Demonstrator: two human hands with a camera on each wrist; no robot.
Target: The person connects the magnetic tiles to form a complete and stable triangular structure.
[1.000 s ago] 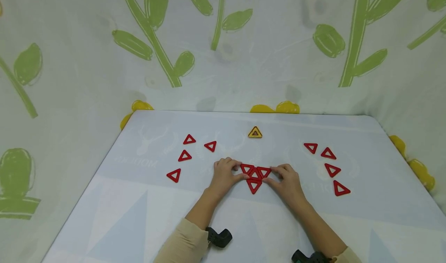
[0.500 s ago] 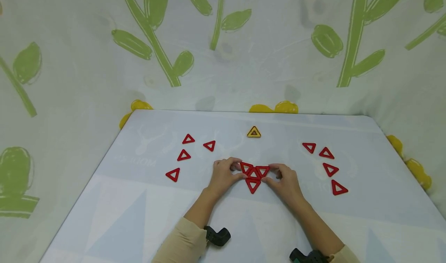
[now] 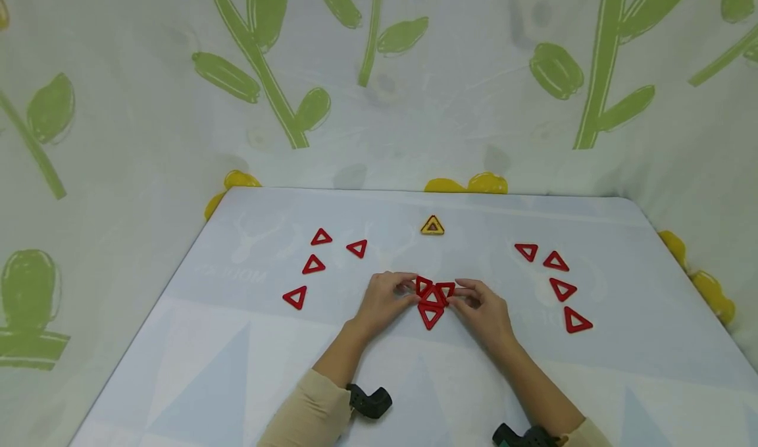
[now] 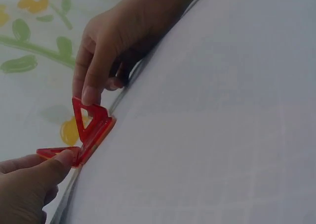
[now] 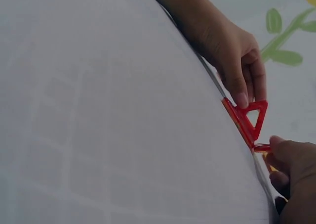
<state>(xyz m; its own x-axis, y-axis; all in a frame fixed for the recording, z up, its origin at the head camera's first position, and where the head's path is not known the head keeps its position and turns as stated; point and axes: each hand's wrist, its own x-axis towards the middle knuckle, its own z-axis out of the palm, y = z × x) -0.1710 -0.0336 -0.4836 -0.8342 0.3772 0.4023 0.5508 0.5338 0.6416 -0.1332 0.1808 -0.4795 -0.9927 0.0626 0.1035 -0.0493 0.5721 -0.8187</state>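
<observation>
Red open-centred triangle tiles lie joined in front of me: a middle tile [image 3: 432, 301], a near tile [image 3: 424, 317] pointing toward me, and one on each upper side. My left hand [image 3: 381, 301] pinches the left tile [image 3: 418, 285] between thumb and fingers. My right hand [image 3: 487, 312] pinches the right tile [image 3: 446, 284] the same way. Both held tiles are tilted up from the table, their inner edges against the middle tile. In the left wrist view the tilted right tile [image 4: 78, 116] stands out beneath my right fingers; the right wrist view shows the left tile [image 5: 261, 116] raised.
Several loose red triangle tiles lie at the left [image 3: 314, 270], and several more at the right [image 3: 570, 328]. A yellow triangle piece [image 3: 432, 231] sits farther back on the table [image 3: 284, 381]. Behind it hangs a leaf-patterned cloth [image 3: 450, 118].
Both hands have moved slightly inward, tipping the left and right tiles up from lying flat. The middle and near tiles have stayed in place.
</observation>
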